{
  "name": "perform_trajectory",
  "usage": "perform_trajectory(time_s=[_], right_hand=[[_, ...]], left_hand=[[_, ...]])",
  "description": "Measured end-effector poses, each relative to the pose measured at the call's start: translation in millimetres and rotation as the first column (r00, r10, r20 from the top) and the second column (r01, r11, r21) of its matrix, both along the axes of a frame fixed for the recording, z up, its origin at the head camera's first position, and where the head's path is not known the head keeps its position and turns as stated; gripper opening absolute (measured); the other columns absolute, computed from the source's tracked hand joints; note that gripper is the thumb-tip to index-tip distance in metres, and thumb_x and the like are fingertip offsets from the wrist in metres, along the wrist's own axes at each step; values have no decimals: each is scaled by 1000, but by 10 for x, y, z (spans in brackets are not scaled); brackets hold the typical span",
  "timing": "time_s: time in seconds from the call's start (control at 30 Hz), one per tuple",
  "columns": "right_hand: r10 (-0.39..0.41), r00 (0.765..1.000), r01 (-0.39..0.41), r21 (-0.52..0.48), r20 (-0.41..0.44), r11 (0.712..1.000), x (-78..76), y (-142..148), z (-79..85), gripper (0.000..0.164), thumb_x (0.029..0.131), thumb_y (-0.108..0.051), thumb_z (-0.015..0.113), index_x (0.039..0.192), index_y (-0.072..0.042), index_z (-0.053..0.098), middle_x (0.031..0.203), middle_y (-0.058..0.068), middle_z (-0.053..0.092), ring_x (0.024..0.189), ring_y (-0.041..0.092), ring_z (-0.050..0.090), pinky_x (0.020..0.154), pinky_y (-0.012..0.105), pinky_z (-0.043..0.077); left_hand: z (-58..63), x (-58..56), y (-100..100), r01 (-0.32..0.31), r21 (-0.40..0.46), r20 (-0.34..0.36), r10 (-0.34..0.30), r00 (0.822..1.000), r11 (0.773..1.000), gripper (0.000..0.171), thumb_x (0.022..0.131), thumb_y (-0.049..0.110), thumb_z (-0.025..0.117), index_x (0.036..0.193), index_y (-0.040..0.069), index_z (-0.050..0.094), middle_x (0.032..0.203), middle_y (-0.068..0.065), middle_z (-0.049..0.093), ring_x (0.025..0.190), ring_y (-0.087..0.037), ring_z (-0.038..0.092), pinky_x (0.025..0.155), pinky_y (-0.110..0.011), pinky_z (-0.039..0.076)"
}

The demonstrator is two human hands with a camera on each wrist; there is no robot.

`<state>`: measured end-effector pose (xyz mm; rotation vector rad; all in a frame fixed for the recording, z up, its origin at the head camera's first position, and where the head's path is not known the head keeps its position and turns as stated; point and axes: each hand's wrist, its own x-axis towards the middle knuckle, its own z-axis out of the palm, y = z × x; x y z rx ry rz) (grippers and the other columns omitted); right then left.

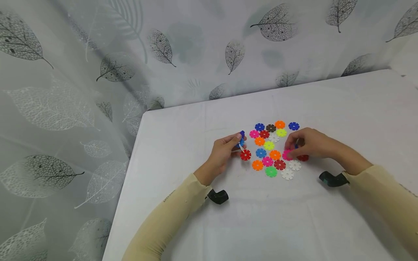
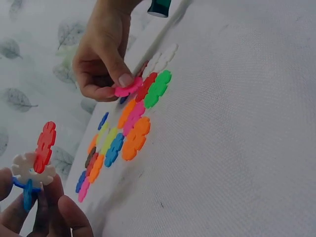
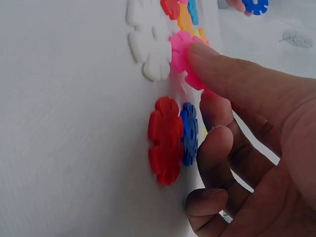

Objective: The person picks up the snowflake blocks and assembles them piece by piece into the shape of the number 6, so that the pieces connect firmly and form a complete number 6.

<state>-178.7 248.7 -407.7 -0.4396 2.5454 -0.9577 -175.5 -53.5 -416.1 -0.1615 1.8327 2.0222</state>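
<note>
My left hand (image 1: pixel 223 150) grips a small cluster of joined, notched plastic discs. In the left wrist view the cluster shows a red disc (image 2: pixel 45 147) slotted into a white disc (image 2: pixel 22 168), with a blue disc (image 2: pixel 28 195) between the fingers below. My right hand (image 1: pixel 310 143) pinches a pink notched disc (image 3: pixel 181 54) between thumb and forefinger, tilted up from the table in the left wrist view. Close under that hand lie a red disc (image 3: pixel 165 140) and a dark blue disc (image 3: pixel 189 133). A white disc (image 3: pixel 150 42) is beside the pink one.
Several loose discs lie between the hands on the white-covered table (image 1: pixel 254 217), among them a green disc (image 1: pixel 271 172), a light blue disc (image 1: pixel 261 153) and a brown disc (image 1: pixel 270 128). Behind the table hangs a leaf-patterned curtain (image 1: pixel 192 47). Dark curved pieces (image 1: pixel 218 197) sit at both wrists.
</note>
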Motion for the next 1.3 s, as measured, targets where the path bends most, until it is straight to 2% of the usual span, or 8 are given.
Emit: perform_trajectory(time_s=[0.23,0.37,0.5,0.63,0.87,1.13,1.3], right_hand=[[-40,999,38,-72,-33,997,12,-60,16,28,90,-24,79,111,-7,72,99,2,70,88,21,62,71,27,55],[-57,998,54,-105,-24,993,3,-109,24,30,93,-25,76,116,-6,71,94,3,71,85,22,64,69,28,56],[-84,996,78,-135,-34,988,-7,-178,52,32,93,-27,76,117,-7,72,90,3,71,81,23,64,67,30,56],[-108,992,94,-186,-69,978,-3,-261,86,33,93,-25,75,119,-5,73,91,6,72,80,24,65,68,31,57],[-134,987,106,-277,-85,955,-2,-382,119,33,95,-26,74,121,-5,73,91,11,74,80,29,68,71,33,56],[-187,976,141,-333,-109,932,15,-471,124,33,96,-30,72,119,-7,72,101,9,75,82,21,71,79,36,58],[-231,968,182,-364,-95,913,24,-507,122,36,96,-33,73,119,-6,71,105,10,75,82,19,71,80,35,58]], left_hand=[[9,10,12,10,10,-5,-10,1000,1000,29,99,33,65,115,12,77,111,-17,73,94,-19,69,90,-35,56],[2,19,15,28,20,-15,-28,1000,999,33,99,32,66,122,10,75,116,-18,71,95,-20,69,90,-35,56],[-1,33,22,51,26,-21,-51,998,998,35,99,31,67,127,11,72,120,-15,71,97,-20,70,91,-35,56],[8,52,32,69,26,-22,-68,997,997,31,99,27,68,126,14,73,122,-12,71,99,-20,70,92,-36,56],[14,67,42,103,31,-31,-102,994,994,34,98,24,69,129,10,71,123,-11,71,103,-19,70,94,-38,55],[21,93,69,154,35,-42,-152,987,987,33,96,22,72,126,8,73,116,-5,73,102,-21,70,91,-39,57],[18,103,82,166,-2,-46,-166,985,986,33,95,24,74,124,10,74,113,-1,74,98,-21,71,90,-38,57]])
